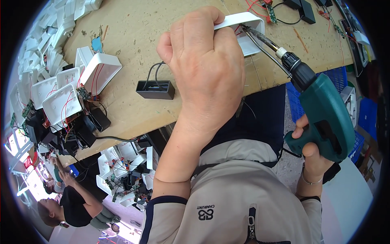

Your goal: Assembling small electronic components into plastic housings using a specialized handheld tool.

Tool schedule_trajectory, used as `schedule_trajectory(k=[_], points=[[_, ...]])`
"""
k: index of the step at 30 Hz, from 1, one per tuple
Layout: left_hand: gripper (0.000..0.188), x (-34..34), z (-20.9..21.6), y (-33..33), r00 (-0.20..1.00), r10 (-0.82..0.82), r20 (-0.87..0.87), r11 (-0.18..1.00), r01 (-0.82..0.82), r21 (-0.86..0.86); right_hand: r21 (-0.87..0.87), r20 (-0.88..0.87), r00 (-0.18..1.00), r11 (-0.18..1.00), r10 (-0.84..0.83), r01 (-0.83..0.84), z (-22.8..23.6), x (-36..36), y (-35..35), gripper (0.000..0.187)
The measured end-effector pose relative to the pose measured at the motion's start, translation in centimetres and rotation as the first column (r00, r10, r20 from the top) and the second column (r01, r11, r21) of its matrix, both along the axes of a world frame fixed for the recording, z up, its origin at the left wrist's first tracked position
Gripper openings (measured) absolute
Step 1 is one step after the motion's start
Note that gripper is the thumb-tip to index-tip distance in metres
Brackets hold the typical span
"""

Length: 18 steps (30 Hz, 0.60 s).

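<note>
My left hand (207,69) is closed on a white plastic housing (243,18) at the table's near middle, its fingers over the side wall. A red wire shows inside the housing. In my right hand (313,156) is a green soldering gun (329,114), gripped by its handle. Its dark tip and the thin feed tube beside it reach into the housing's open side; exactly what they touch is too small to tell. A black rectangular box (158,93) with black leads lies left of my left wrist, its leads running behind my left hand.
White housings (99,71) with red wires, circuit boards and black boxes are heaped on the left of the worn table (130,40). More wired housings (126,179) sit below its edge. At right are a blue crate (294,105) and wired boards (271,12). Another person (73,203) is at lower left.
</note>
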<state>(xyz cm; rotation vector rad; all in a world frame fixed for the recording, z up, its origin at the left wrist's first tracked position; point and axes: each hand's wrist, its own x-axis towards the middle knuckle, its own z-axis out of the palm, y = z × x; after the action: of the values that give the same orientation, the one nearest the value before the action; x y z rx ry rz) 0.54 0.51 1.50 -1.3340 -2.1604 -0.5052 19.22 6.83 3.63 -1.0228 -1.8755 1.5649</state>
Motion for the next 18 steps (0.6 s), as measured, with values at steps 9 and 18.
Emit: schedule_trajectory(k=[9,18], points=[[0.008,0.0,0.0,0.0,1.0,-0.006,0.011,1.0,0.006,-0.005,-0.029,0.068,0.997,0.999,0.026,-0.024,0.3,0.6,0.0,0.076],[0.008,0.0,-0.1,-0.1,1.0,-0.001,0.029,1.0,0.001,0.007,-0.037,-0.001,0.996,0.996,0.087,-0.087,-0.2,1.5,0.0,0.084]])
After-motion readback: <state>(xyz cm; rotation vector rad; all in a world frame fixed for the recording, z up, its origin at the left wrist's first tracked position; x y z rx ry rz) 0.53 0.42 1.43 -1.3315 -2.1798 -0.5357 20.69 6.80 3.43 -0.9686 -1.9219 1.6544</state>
